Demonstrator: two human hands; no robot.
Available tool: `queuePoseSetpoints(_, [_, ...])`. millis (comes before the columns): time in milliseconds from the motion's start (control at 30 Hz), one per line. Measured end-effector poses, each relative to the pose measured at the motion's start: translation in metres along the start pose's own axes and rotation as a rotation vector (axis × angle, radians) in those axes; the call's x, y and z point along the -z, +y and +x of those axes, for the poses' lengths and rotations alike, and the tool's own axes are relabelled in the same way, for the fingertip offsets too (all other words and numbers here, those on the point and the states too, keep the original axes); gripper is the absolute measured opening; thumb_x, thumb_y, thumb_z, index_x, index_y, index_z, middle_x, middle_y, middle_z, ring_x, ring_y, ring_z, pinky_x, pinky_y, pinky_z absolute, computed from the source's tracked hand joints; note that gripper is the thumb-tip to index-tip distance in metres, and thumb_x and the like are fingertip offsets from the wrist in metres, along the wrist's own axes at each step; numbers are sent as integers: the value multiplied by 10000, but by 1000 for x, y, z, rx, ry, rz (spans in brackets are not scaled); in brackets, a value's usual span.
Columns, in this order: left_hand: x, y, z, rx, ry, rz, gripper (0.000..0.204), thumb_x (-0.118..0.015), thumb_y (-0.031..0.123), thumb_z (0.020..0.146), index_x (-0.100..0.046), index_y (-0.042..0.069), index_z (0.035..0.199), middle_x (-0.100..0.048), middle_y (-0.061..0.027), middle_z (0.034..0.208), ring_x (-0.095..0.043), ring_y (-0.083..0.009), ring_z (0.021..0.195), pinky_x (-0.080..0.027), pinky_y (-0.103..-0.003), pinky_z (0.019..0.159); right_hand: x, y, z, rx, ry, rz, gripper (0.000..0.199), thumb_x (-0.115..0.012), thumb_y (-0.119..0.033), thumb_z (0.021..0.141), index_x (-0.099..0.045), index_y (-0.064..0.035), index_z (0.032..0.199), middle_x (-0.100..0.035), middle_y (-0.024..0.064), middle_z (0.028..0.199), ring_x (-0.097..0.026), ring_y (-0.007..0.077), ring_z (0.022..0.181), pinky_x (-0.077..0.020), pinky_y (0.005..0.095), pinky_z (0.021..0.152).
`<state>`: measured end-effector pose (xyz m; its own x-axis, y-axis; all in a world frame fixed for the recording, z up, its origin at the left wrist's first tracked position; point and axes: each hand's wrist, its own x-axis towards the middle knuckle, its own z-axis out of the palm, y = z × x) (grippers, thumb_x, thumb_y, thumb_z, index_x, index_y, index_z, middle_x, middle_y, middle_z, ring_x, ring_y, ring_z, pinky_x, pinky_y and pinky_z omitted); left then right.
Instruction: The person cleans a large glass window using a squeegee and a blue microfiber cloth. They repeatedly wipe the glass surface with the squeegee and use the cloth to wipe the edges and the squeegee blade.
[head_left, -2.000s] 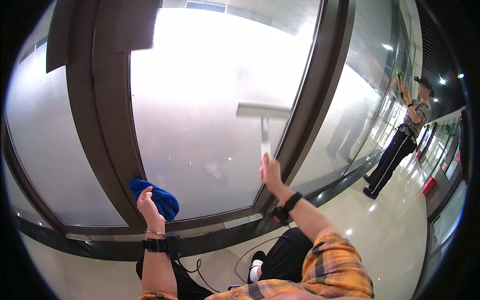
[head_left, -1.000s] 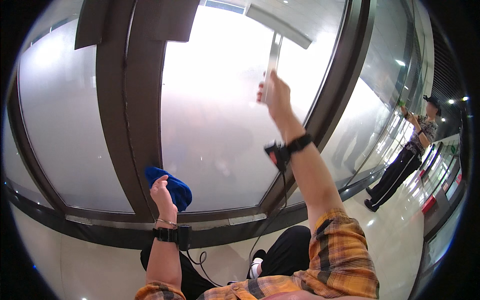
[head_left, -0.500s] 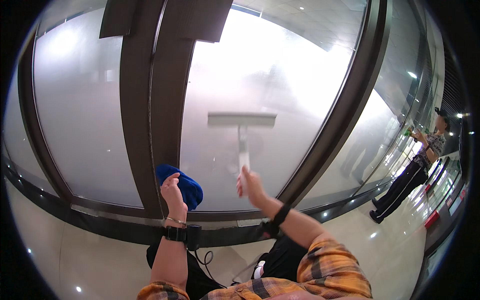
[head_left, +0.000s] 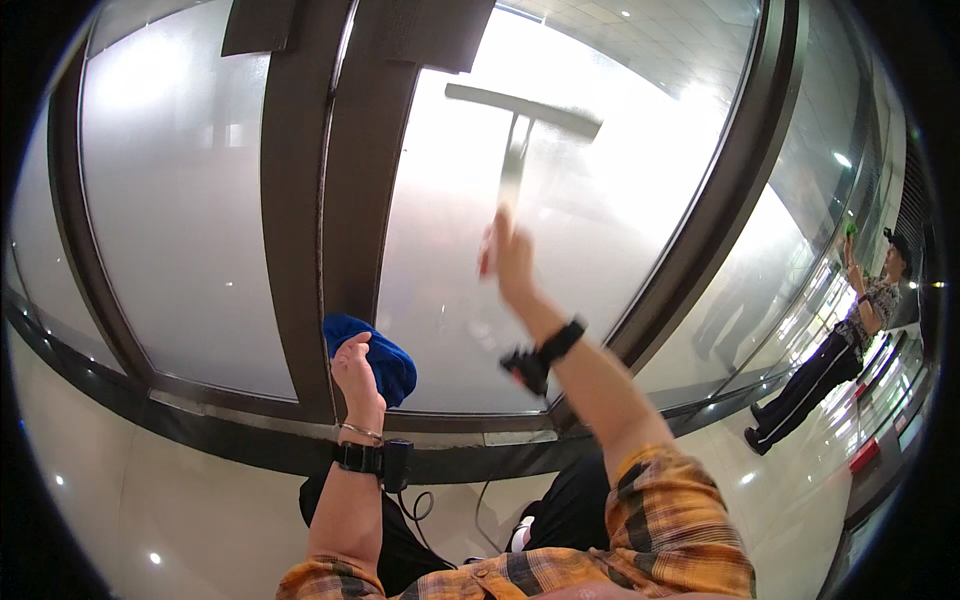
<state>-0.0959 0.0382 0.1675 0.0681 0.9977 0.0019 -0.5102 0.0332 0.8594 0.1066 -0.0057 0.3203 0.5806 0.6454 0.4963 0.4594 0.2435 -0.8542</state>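
Observation:
My right hand is raised and blurred, gripping the handle of a window squeegee whose wide blade lies against the upper part of a frosted glass panel. My left hand holds a blue cloth low against the same panel, next to the dark vertical door frame. Both wrists wear black bands.
A second frosted panel fills the left side. A dark sill runs along the bottom above a glossy pale floor. Another person stands at the far right, arm raised to the glass.
My right hand has swung the squeegee back up the glass after pulling it down half a second ago. My left hand and the blue cloth stay low by the frame.

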Motion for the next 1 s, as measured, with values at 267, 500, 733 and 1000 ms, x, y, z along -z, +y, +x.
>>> queuePoseSetpoints(267, [3,-14,7,-24,-34,-70,176,-536,43,838,-702,12,885,-662,-41,943,-566,-139,905,-407,-267,883,6,124,-160,-326,-12,-8,498,-453,-494,968,-475,-48,749,-475,36,510,-465,132,386,-370,282,347])
queuePoseSetpoints(500, [3,-11,8,3,-9,-27,185,-533,45,836,-702,19,909,-661,-53,980,-562,-143,924,-396,-282,922,-8,-13,-29,-54,156,249,479,-477,-481,963,-476,-39,780,-463,21,552,-470,100,419,-380,251,375])
queuePoseSetpoints(733, [7,-18,14,-29,51,-39,179,-538,46,825,-701,7,887,-645,-27,946,-530,-116,892,-391,-261,857,-26,107,-103,-88,-55,-106,492,-475,-483,959,-499,-29,773,-489,76,557,-512,181,452,-419,324,429])
queuePoseSetpoints(1000, [8,-23,17,-56,83,-55,187,-546,49,827,-701,15,925,-636,-30,962,-530,-127,897,-394,-271,859,21,232,-248,-507,31,-279,563,-516,-522,925,-550,3,725,-551,139,585,-583,290,572,-459,382,556])
